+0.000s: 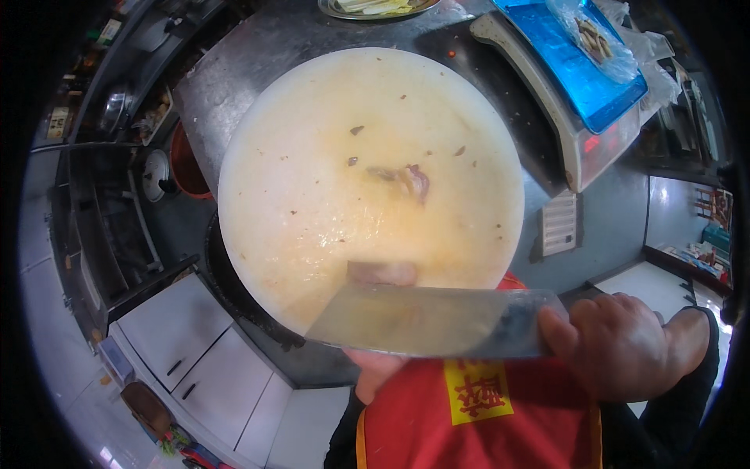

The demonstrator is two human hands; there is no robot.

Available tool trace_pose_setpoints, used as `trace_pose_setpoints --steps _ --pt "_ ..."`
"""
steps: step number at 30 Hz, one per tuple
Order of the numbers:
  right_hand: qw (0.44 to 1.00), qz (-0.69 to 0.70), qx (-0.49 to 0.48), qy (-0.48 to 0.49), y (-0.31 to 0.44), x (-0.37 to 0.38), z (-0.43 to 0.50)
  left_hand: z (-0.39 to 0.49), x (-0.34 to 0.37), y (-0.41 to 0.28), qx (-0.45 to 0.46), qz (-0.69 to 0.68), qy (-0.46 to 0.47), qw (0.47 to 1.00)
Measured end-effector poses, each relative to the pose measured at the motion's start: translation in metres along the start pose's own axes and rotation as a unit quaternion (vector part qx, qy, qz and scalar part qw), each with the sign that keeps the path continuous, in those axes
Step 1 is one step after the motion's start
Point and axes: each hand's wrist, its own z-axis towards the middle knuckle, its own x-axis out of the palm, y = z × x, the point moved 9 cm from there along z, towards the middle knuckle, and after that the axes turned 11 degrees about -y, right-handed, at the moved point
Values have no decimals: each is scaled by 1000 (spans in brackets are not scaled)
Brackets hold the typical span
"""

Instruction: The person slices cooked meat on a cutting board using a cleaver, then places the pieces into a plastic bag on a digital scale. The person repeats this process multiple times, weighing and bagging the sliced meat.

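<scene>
My right hand (609,346) grips a Chinese cleaver (422,319) at its handle end, on the right. The broad blade lies across the near edge of a round white cutting board (304,117). Just beyond the blade's far edge shows a piece of meat (381,273); whether the two touch, I cannot tell. Behind the blade, my left hand (375,360) is mostly hidden, with only a part near the wrist visible, so its fingers and anything in them are out of sight. A small meat scrap (415,182) rests near the board's middle, among scattered dark bits.
On the steel table (234,76), a plate of cut cabbage (375,6) stands at the far edge. At the far right is a scale (609,140) with a blue tray (562,64) holding a plastic bag (597,44). White cabinets (176,328) stand low at left.
</scene>
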Motion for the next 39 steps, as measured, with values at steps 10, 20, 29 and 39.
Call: trace_pose_setpoints --steps 10,20,29,39 --pt "998 57 0 34 -5 16 4 -2 1 2 -7 3 4 1000" --pt "990 132 -1 44 -9 15 21 -2 4 5 -13 2 8 1000" --pt "989 133 9 56 -6 10 40 -2 -1 7 -23 13 10 1000" --pt "974 223 -31 27 -3 17 57 -7 -6 5 -25 33 8 999"
